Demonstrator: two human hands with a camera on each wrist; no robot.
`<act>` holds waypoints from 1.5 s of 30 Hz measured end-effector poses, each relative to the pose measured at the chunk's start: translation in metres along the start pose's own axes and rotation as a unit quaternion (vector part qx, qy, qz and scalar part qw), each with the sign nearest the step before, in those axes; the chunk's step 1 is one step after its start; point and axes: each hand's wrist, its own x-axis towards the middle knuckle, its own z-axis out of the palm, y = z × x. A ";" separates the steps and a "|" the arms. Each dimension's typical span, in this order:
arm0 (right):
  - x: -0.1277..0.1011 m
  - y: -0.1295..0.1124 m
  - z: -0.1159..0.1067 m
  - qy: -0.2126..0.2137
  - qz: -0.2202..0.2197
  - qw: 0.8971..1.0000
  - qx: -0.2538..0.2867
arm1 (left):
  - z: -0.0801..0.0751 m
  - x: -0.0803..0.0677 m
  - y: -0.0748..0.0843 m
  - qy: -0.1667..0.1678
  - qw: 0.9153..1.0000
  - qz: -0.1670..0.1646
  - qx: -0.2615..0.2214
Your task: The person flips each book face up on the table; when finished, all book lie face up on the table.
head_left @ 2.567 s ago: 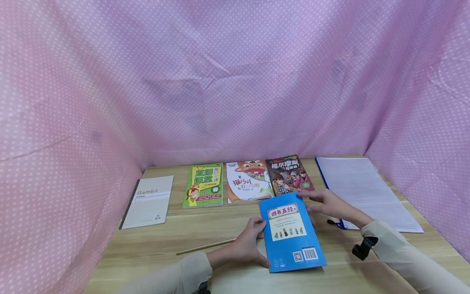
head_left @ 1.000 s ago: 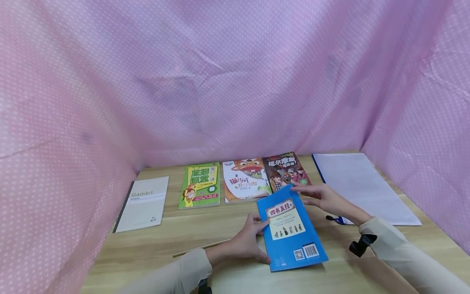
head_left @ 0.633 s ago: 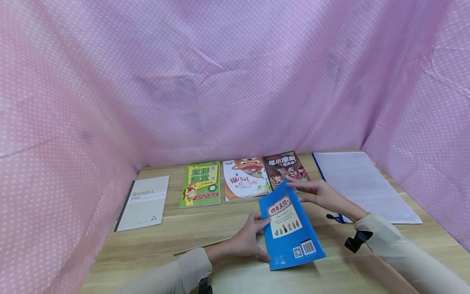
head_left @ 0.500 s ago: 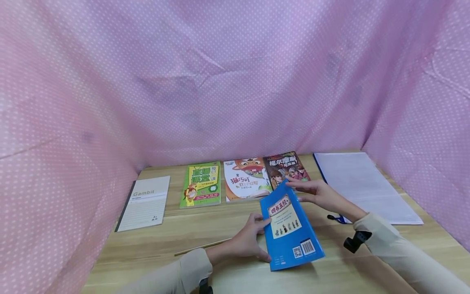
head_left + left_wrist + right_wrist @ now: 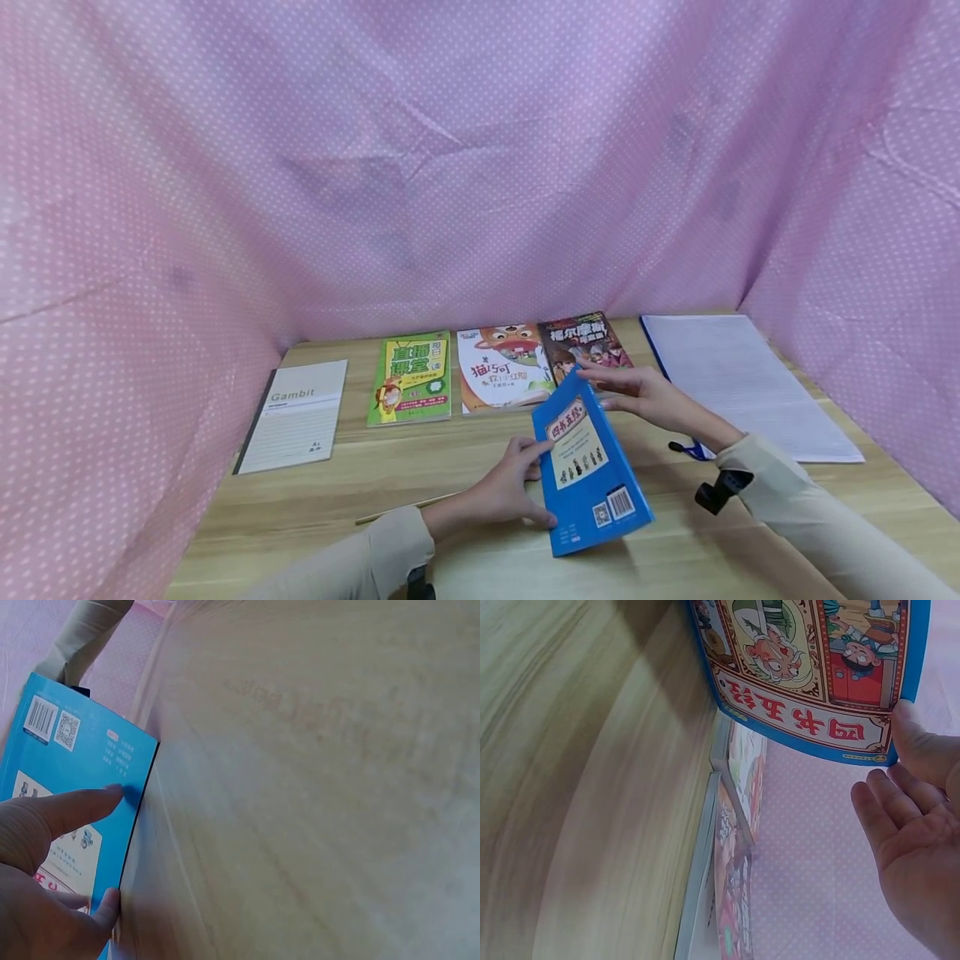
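Note:
A thin blue paperback book stands tilted over the table in the head view, its left edge low and its right side raised. Its back cover, with a barcode and small figures, faces the head camera; the illustrated front shows in the right wrist view. My left hand holds the left edge, thumb on the back cover and another fingertip at the edge. With my right hand I pinch the top right corner, thumb on the front cover side, the other fingers partly hidden or spread past the corner.
Behind lie a green book, a white fox-picture book and a dark comic-style book. A Gambit notepad lies left, a blue-edged folder of paper right. A thin stick lies by my left forearm.
The blue book's right side has risen, so it leans more steeply to the left. My right hand has moved left with its corner; the left hand stays at the left edge.

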 end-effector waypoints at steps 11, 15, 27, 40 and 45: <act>0.009 -0.004 0.004 0.004 -0.048 0.999 -0.006 | -0.006 -0.001 0.003 -0.005 0.998 0.006 -0.057; 0.013 -0.006 0.006 0.005 -0.061 0.998 0.001 | -0.009 0.000 0.006 -0.005 0.998 0.008 -0.068; 0.021 -0.014 0.013 0.001 -0.027 0.999 0.022 | -0.017 0.004 0.014 -0.010 0.995 0.055 -0.088; 0.027 -0.016 0.027 0.009 -0.023 0.998 0.060 | -0.039 -0.003 0.030 -0.013 0.987 0.059 -0.146; 0.030 -0.018 0.033 0.002 -0.025 0.995 0.094 | -0.048 -0.007 0.039 -0.008 0.986 0.072 -0.151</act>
